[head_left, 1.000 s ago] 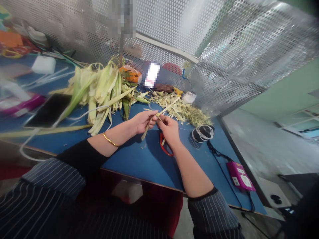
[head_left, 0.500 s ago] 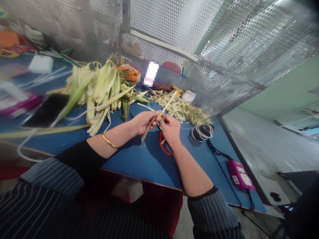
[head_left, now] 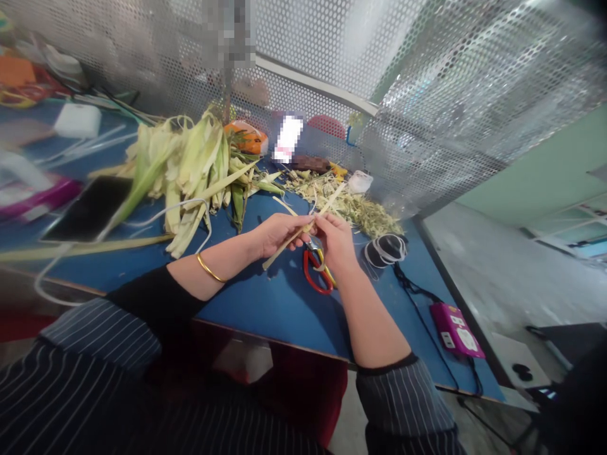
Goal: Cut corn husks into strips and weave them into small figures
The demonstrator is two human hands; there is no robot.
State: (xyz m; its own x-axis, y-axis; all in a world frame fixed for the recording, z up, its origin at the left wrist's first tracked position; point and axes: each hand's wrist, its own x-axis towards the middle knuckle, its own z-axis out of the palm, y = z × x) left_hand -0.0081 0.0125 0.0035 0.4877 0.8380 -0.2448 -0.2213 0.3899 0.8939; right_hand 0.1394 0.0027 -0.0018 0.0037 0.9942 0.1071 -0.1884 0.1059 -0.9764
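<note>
Pale husk strips (head_left: pixel 279 250) cross between my two hands above the blue table. My left hand (head_left: pixel 281 235), below a gold bangle, pinches them from the left. My right hand (head_left: pixel 336 239) pinches the same strips, its fingertips touching or almost touching those of my left hand. Scissors with red handles (head_left: pixel 313 273) lie on the table just beneath my right hand, their upper part partly hidden by it. Beyond my hands spreads a heap of shredded husk (head_left: pixel 360 212). A bundle of long husks (head_left: pixel 190 158) lies to the left.
A spool of white cord (head_left: pixel 386 250) stands right of my hands. Farther right is a purple power strip (head_left: pixel 456 331) with black cables. At left lie a dark tablet (head_left: pixel 88 208) and a white cable. A metal mesh screen (head_left: pixel 303 82) rises behind the table.
Both hands have moved slightly right, and the crossed strips have shifted with them. More of the scissors shows below my right hand.
</note>
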